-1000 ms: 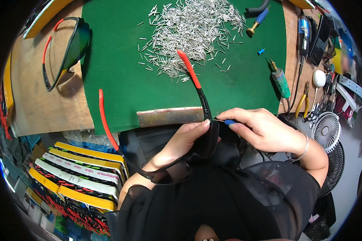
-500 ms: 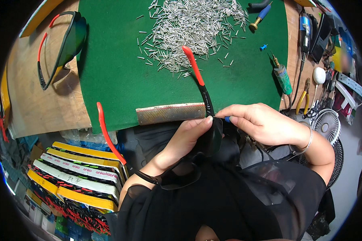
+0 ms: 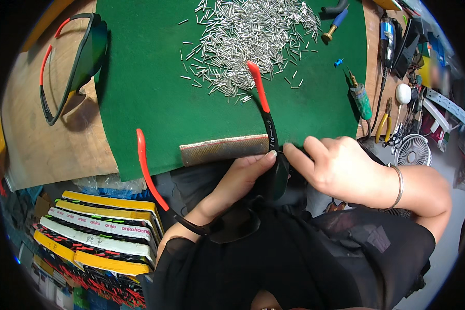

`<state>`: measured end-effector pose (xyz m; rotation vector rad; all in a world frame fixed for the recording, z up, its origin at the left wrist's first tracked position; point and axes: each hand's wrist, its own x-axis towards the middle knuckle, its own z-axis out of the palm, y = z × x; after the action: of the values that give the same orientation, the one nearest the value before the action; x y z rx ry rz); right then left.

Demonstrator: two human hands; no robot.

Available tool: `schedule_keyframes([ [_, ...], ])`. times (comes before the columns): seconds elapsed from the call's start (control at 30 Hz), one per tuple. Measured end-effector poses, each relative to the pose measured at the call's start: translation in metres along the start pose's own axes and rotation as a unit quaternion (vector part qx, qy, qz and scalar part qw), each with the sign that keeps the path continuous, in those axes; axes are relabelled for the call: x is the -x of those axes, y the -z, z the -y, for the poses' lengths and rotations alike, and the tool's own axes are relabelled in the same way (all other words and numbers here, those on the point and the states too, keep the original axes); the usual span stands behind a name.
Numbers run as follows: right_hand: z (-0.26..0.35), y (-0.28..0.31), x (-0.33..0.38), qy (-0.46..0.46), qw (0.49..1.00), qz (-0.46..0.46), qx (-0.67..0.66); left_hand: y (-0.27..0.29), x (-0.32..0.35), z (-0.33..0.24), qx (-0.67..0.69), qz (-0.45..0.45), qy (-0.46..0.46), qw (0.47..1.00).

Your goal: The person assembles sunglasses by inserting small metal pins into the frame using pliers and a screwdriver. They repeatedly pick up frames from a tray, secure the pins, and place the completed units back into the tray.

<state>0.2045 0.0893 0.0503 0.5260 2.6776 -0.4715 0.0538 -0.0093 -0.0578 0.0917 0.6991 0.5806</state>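
My left hand (image 3: 248, 178) is closed on sunglasses (image 3: 235, 226) with dark lenses and black-and-red temples, the thumb pressing near one hinge. One temple points up over the green mat; the other curves out left over my forearm. My right hand (image 3: 330, 165) is closed beside that same hinge, its fingers bunched around a small screwdriver. Only a bit of its thin shaft (image 3: 280, 151) shows; the handle is hidden in my fingers. Behind my left hand, at the mat's front edge, lies a curved, rough-patterned strip (image 3: 225, 150).
A heap of small silver pins (image 3: 253, 46) covers the far middle of the green mat (image 3: 144, 77). Another pair of sunglasses (image 3: 93, 51) lies left. A green-handled tool (image 3: 362, 101), yellow pliers (image 3: 383, 124) and a fan (image 3: 413, 151) are right. Stacked boxes (image 3: 98, 225) stand lower left.
My right hand has turned and rolled over beside the hinge, hiding the blue screwdriver handle. The view has shifted slightly; my left hand keeps its hold on the sunglasses.
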Motion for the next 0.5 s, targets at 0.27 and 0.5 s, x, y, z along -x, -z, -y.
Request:
schedule_keyframes([
  [0.27, -0.006, -0.004, -0.005, 0.109, 0.987, -0.062, 0.097, 0.006, -0.005, 0.010, -0.021, -0.016, -0.051, 0.998],
  [0.5, -0.002, 0.002, -0.009, 0.069, 0.997, -0.017, 0.027, 0.012, -0.008, 0.013, 0.076, 0.053, 0.005, 0.996],
])
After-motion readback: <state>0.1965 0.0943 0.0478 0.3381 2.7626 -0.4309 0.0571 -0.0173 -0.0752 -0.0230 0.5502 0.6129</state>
